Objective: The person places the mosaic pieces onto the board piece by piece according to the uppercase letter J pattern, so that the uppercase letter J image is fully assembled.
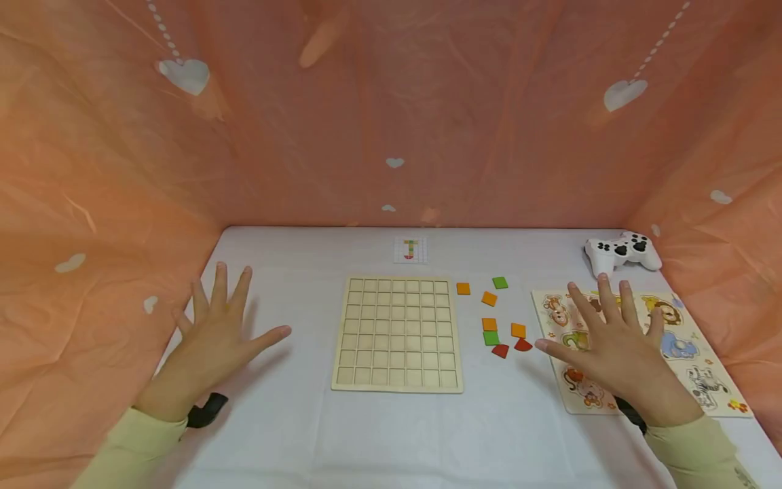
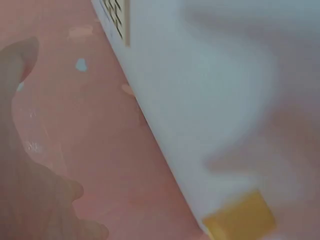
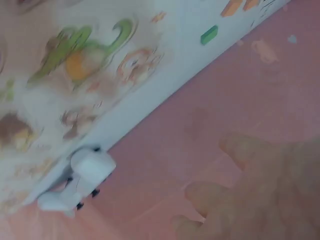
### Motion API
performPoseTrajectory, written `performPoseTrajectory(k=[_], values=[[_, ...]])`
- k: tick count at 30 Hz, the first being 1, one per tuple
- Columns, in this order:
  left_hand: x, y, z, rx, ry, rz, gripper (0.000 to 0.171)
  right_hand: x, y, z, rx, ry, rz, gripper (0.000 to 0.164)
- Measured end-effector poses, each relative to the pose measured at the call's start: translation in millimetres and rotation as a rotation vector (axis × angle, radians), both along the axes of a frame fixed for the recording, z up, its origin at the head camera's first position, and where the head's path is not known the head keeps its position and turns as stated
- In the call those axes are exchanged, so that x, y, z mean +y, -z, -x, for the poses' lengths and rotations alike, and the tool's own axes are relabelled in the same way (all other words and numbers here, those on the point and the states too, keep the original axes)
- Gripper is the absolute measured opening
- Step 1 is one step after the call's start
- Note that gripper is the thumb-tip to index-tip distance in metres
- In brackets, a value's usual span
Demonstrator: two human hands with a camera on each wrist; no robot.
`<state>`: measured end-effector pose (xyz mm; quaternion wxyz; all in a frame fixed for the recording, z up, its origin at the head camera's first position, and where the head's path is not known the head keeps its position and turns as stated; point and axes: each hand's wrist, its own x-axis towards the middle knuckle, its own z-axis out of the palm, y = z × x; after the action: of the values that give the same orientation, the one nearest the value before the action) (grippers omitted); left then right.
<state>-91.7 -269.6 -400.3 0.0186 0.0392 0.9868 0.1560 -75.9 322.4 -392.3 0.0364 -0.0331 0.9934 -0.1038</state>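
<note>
Both hands are held with fingers spread and nothing in them. My left hand (image 1: 210, 343) is over the left of the white table, to the left of a square wooden grid board (image 1: 398, 328). Over an animal picture board (image 1: 559, 387) at the right hovers my right hand (image 1: 620, 350), covering part of its pictures. Between the grid board and that hand lie several orange square tiles (image 1: 489, 324), two green square tiles (image 1: 500, 282) and two red rounded-edge pieces (image 1: 500, 351). A small card (image 1: 411, 250) with a coloured J-shaped pattern lies behind the grid board.
A white game controller (image 1: 622, 252) stands at the back right, behind the picture board. Orange cloth (image 1: 391, 122) with pale hearts encloses the table at the back and sides. A blurred yellow object (image 2: 241, 217) shows low in the left wrist view.
</note>
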Motion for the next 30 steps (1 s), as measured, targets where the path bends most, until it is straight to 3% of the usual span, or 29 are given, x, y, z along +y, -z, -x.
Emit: performPoseTrajectory(k=[5, 9, 17, 20, 23, 30], values=[[26.9, 8.4, 7.1, -0.050, 0.030, -0.105, 0.129, -15.1, 5.9, 5.1, -0.017, -0.041, 0.043, 0.114], [50.8, 17.2, 14.6, -0.073, 0.090, -0.204, 0.127, -26.6, 10.8, 9.5, 0.005, -0.096, 0.076, 0.109], [87.8, 27.2, 32.2, -0.103, 0.153, -0.346, 0.120, -34.4, 20.4, 19.3, 0.129, -0.253, 0.205, 0.075], [96.0, 28.0, 38.4, -0.149, 0.141, -0.370, 0.112, -32.9, 23.2, 23.1, 0.130, -0.277, 0.234, 0.062], [100.8, 26.6, 45.2, -0.177, 0.118, -0.382, 0.102, -31.6, 24.0, 25.5, 0.084, -0.248, 0.243, 0.052], [103.5, 30.2, 53.8, -0.194, 0.076, -0.370, 0.073, -29.3, 30.4, 30.5, 0.069, -0.245, 0.241, 0.037]])
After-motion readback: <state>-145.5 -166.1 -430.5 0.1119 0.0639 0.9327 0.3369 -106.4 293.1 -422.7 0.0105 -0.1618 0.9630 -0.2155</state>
